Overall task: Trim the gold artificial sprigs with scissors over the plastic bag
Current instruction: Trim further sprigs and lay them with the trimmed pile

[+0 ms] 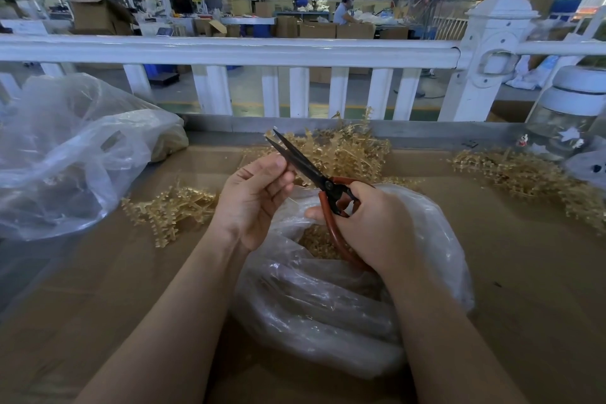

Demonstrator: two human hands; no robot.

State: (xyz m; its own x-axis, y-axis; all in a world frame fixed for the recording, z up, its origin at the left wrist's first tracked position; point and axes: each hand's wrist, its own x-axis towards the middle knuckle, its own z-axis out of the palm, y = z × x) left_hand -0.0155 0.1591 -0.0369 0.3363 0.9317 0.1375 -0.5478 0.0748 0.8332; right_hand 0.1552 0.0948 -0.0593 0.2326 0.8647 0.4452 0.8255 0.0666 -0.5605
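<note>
My right hand [370, 226] grips the red-handled scissors [305, 167]. Their dark blades are slightly apart and point up and to the left. My left hand [255, 197] is curled beside the blades, thumb near the lower blade, and seems to pinch a thin gold stem that barely shows. Both hands hover over the clear plastic bag [328, 305], which holds gold trimmings [314, 239] in its mouth. Gold sprigs lie in piles behind the hands [347, 154], to the left [170, 210] and to the right [524, 174].
The work surface is brown cardboard [524, 272]. A big crumpled clear plastic bag [65, 154] sits at the left. A glass jar with a white lid [570, 115] stands at the far right. A white railing [229, 49] runs behind the table.
</note>
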